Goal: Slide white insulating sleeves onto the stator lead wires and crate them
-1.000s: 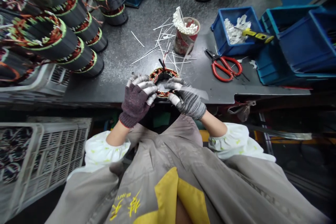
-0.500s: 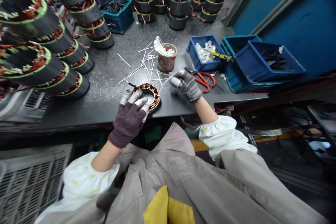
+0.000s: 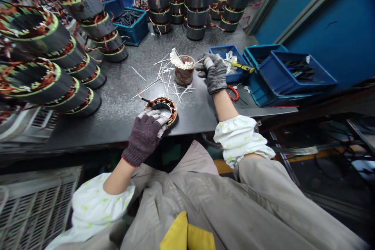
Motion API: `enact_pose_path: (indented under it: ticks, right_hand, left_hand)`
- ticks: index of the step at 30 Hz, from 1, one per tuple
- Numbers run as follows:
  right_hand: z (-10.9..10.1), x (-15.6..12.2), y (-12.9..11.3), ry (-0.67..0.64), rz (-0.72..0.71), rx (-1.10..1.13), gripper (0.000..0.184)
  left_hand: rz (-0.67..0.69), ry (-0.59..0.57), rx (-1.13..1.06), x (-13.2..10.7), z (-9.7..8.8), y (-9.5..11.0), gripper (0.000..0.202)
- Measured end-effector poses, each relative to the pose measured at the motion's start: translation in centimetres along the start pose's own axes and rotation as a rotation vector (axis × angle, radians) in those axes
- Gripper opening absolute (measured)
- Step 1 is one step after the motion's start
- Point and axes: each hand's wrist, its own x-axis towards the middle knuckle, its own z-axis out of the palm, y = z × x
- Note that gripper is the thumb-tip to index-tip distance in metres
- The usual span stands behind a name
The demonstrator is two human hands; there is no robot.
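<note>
My left hand [image 3: 145,134], in a dark purple glove with pale fingertips, rests over the near left side of a small wound stator [image 3: 172,116]. Its fingers reach into the ring, which lies flat near the table's front edge, and a dark lead sticks out at the back. My right hand [image 3: 213,72], in a grey glove, is raised just right of a reddish cup [image 3: 184,76]. Those fingers are pinched around what looks like a thin white stick [image 3: 199,61], partly hidden. A bundle of white sticks [image 3: 179,61] leans in the cup, and several loose ones [image 3: 170,80] lie around it.
Stacked large stators [image 3: 66,82] stand at left, with more stacks [image 3: 196,11] behind. Blue bins [image 3: 299,74] sit at right, one under a yellow-handled tool [image 3: 242,66]. Red-handled pliers [image 3: 234,93] lie partly behind my right hand. A teal bin [image 3: 134,27] holds black pieces.
My right hand has moved away from me, from the table in front of the pliers up beside the cup. My left hand stays on the stator, its fingers shifted slightly toward me.
</note>
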Motion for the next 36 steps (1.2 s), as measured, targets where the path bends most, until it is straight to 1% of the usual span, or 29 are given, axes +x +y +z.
enact_pose_path:
  ticks: [3,4,5,7,9,10,12,14,17,20,23,25,27,30,31,32,33,35,36]
  right_hand:
    - [-1.5,-0.7,-1.9,0.132,-0.059,-0.001,0.050]
    - [-1.7,-1.5,-2.8,0.119,-0.084,-0.016,0.053]
    - [-1.7,-2.8,-3.7,0.090,-0.102,-0.030,0.054]
    - [-0.9,-6.2,-5.5,0.009,-0.094,-0.031,0.050]
    - [0.5,-10.2,-6.7,-0.088,-0.026,0.048,0.040]
    - [1.2,-12.1,-6.9,-0.140,0.021,0.118,0.039]
    - [2.6,-15.0,-6.7,-0.239,0.098,0.192,0.045]
    - [3.6,-16.6,-5.7,-0.286,0.155,0.218,0.048]
    - [4.9,-16.9,-3.8,-0.273,0.188,0.199,0.046]
    - [6.0,-16.6,-2.9,-0.263,0.110,0.112,0.038]
    - [6.5,-16.6,-2.8,-0.315,0.043,0.083,0.038]
    - [6.4,-16.8,-2.8,-0.344,0.032,0.109,0.044]
    - [6.4,-17.1,-2.9,-0.367,0.008,0.089,0.051]
    - [6.6,-17.2,-3.5,-0.410,0.000,0.016,0.045]
    - [6.6,-17.2,-3.8,-0.403,0.014,0.014,0.043]
    - [6.5,-17.3,-4.3,-0.372,0.032,0.034,0.041]
    - [6.2,-17.4,-4.8,-0.311,0.048,0.071,0.040]
    - [5.0,-18.2,-6.0,-0.163,0.050,0.157,0.034]
    - [4.2,-18.8,-6.6,-0.121,0.033,0.178,0.030]
  left_hand:
    - [-0.013,0.032,-0.007,0.5,0.5,0.0,0.028]
    - [-0.012,0.034,-0.005,0.6,0.6,-0.1,0.027]
    - [-0.013,0.028,-0.001,0.8,0.8,-0.2,0.026]
    - [-0.027,0.005,0.005,1.0,1.0,-0.4,0.024]
    - [-0.051,-0.015,0.004,1.0,1.1,-0.5,0.025]
    - [-0.068,-0.022,-0.004,1.0,1.1,-0.5,0.026]
    - [-0.104,-0.038,-0.035,1.0,1.0,-0.3,0.028]
    - [-0.135,-0.057,-0.071,1.1,0.8,-0.1,0.028]
    - [-0.166,-0.084,-0.086,1.4,0.8,0.3,0.026]
    - [-0.214,-0.079,-0.056,1.6,1.0,0.6,0.026]
    - [-0.227,-0.051,-0.053,1.6,1.3,0.7,0.023]
    - [-0.224,-0.034,-0.062,1.6,1.5,0.7,0.022]
    - [-0.231,-0.024,-0.063,1.5,1.7,0.7,0.022]
    - [-0.236,-0.021,-0.035,1.4,1.8,0.7,0.023]
    - [-0.237,-0.023,-0.026,1.4,1.8,0.7,0.025]
    - [-0.233,-0.030,-0.025,1.3,1.6,0.8,0.026]
    - [-0.223,-0.042,-0.031,1.2,1.4,0.8,0.026]
    - [-0.204,-0.076,-0.048,1.1,0.8,0.8,0.025]
    - [-0.198,-0.094,-0.050,1.1,0.4,0.8,0.026]
